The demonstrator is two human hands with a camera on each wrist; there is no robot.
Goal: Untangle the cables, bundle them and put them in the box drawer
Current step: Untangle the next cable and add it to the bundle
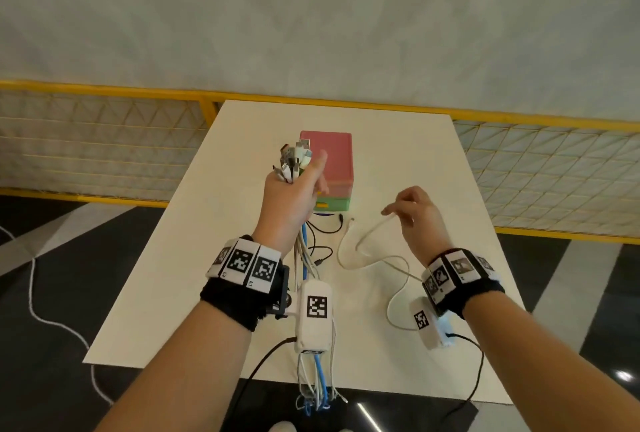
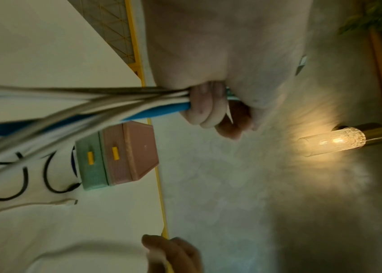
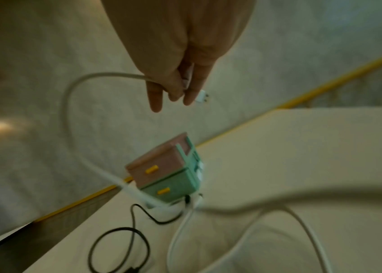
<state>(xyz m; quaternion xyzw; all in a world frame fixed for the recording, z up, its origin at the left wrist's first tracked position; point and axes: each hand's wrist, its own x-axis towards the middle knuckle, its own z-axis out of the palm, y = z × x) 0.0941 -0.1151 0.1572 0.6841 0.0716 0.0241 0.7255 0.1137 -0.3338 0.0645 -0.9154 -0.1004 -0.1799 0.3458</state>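
1. Left hand [image 1: 294, 196] clenched round cable bundle [image 1: 294, 160], plugs up, tails trailing over worktop [image 1: 415, 161] edge.
2. Right hand [image 1: 414, 213] pinched white cable [image 1: 367, 234] near its plug; rest lay looped.
3. Risk: loop could snag black cable [image 1: 320, 229] beside closed box drawer [image 1: 334, 205].

Left hand [image 2: 211, 105]: fingers curled round a bundle of cables [image 2: 105, 103], white, grey and one blue, which fan out toward the frame's left edge. Box [image 2: 117, 157] on the counter [image 2: 33, 46]: pink drawer and green drawer, each with a yellow handle, both closed. Black cable [image 2: 52, 184] lying looped beside the green drawer; white cable [image 2: 45, 204] with plug near it. Right hand [image 2: 173, 253] at the lower edge, blurred. Lit wall lamp [image 2: 334, 141].
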